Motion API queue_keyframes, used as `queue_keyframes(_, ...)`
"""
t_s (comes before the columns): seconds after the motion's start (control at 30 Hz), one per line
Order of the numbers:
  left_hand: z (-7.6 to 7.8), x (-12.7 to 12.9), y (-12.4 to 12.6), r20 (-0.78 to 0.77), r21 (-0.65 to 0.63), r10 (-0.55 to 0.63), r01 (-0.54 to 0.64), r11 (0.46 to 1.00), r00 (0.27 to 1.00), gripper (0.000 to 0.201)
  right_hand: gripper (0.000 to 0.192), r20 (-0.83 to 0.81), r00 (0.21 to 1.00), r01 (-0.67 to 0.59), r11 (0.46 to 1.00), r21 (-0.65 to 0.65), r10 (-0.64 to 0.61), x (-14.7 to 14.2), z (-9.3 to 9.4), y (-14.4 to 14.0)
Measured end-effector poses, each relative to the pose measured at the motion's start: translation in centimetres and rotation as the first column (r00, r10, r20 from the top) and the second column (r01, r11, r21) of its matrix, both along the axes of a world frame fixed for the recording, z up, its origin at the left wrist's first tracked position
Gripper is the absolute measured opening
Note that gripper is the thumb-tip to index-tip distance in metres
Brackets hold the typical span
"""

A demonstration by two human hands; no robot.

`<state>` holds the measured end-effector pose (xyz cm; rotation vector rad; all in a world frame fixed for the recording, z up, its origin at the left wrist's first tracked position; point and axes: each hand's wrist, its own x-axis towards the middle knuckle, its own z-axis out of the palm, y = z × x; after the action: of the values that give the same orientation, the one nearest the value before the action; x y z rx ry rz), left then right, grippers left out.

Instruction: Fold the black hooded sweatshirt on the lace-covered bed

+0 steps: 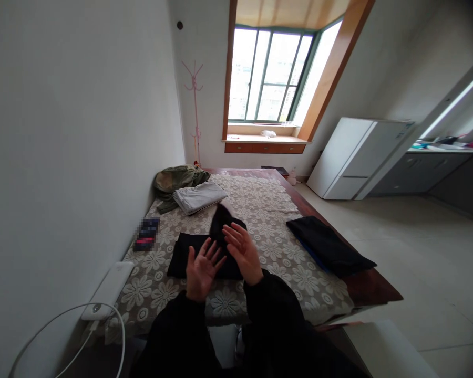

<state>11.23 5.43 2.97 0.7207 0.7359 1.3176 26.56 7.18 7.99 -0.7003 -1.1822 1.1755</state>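
A black garment (181, 254) lies partly folded on the lace-covered table (260, 205) in front of me. One end of it (220, 220) lifts up behind my fingers. My left hand (202, 269) is raised palm up over the cloth, fingers spread. Beside it, my right hand (242, 252) is also spread, its fingertips touching the raised part of the garment. Whether either hand truly grips the cloth is unclear.
A folded grey cloth (200, 196) and an olive bundle (173, 181) lie at the far left. A folded black piece (329, 245) rests at the right edge. A white power strip (108, 290) with cable lies near left. A fridge (350, 157) stands right.
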Motion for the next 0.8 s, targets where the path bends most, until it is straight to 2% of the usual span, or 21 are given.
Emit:
queue_keyframes(0.03,0.4,-1.8,0.2,0.044,-0.047,0.039,-0.037,0.998,0.998,0.091,0.059,-0.004,0.993,-0.116,0.993,0.008,0.116,-0.8,0.4,-0.2)
queue_keyframes(0.07,0.6,-3.3,0.4,0.075,-0.091,0.082,-0.076,0.993,0.994,0.089,0.056,-0.007,0.984,-0.179,0.984,0.014,0.180,-1.1,0.5,-0.4)
queue_keyframes(0.1,0.5,-4.6,0.5,0.085,-0.135,0.125,-0.113,0.984,0.988,0.082,0.051,-0.008,0.982,-0.188,0.982,0.014,0.188,-1.0,0.3,-0.4)
queue_keyframes(0.17,-0.4,-6.3,0.3,0.020,-0.209,0.212,-0.203,0.957,0.977,0.060,0.039,0.010,0.997,-0.075,0.997,-0.023,0.075,0.2,-1.1,-0.1)
queue_keyframes(0.23,-1.8,-6.9,0.0,-0.143,-0.227,0.275,-0.301,0.926,0.951,0.047,0.035,0.112,0.989,0.109,0.990,-0.091,-0.098,1.9,-3.2,0.6)
queue_keyframes(0.3,-3.1,-6.8,-0.4,-0.298,-0.179,0.307,-0.369,0.912,0.904,0.053,0.035,0.300,0.933,0.245,0.961,-0.126,-0.199,3.4,-5.5,1.3)
queue_keyframes(0.37,-3.8,-6.7,-0.5,-0.406,-0.090,0.341,-0.409,0.908,0.848,0.060,0.035,0.490,0.847,0.297,0.948,-0.117,-0.205,4.1,-7.4,1.8)
queue_keyframes(0.43,-3.9,-6.8,-0.5,-0.525,0.041,0.409,-0.457,0.888,0.747,0.063,0.039,0.609,0.769,0.314,0.944,-0.098,-0.192,4.1,-8.7,2.2)
queue_keyframes(0.5,-3.7,-7.1,-0.3,-0.642,0.206,0.485,-0.476,0.855,0.594,0.065,0.047,0.646,0.740,0.326,0.940,-0.105,-0.185,3.8,-9.6,2.5)
queue_keyframes(0.57,-3.4,-7.6,-0.3,-0.726,0.328,0.512,-0.424,0.844,0.459,0.065,0.054,0.610,0.776,0.314,0.937,-0.154,-0.160,3.5,-10.2,3.0)
queue_keyframes(0.7,-3.2,-8.0,-0.8,-0.837,0.390,0.464,-0.278,0.878,0.291,0.054,0.068,0.384,0.916,0.241,0.925,-0.294,-0.117,3.7,-11.1,3.6)
queue_keyframes(0.77,-2.9,-7.7,-1.1,-0.857,0.444,0.492,-0.264,0.856,0.155,0.053,0.069,0.346,0.932,0.228,0.921,-0.317,-0.112,4.0,-11.4,3.7)
queue_keyframes(0.8,-2.7,-7.4,-1.2,-0.854,0.480,0.514,-0.258,0.838,0.081,0.055,0.068,0.380,0.917,0.242,0.924,-0.295,-0.119,4.0,-11.5,3.6)
